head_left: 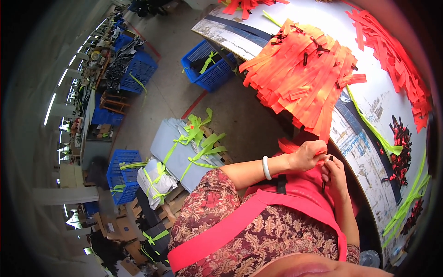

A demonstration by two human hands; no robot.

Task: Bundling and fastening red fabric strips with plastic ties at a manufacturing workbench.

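Head view puts your work at the near edge of a fan-shaped pile of flat orange-red fabric strips [295,81], your landmark, which lies on a white-topped worktable [376,87] and drapes over its side. Your left hand [308,156], below the pile, is closed with its fingertips around the lower end of an orange-red strip [325,131] hanging from it. Your right hand [335,174], just beside the left and also below the pile, has bent fingers meeting the left fingertips; you show a small black piece [331,158] there, but I cannot tell whether you grip it. Small black clips [318,46] lie on top of the pile. Right of the pile you have a second row of orange-red strips [392,55]; below that row, a cluster of small black-and-red pieces [400,147]. Left of the pile stands a blue plastic basket [217,82].
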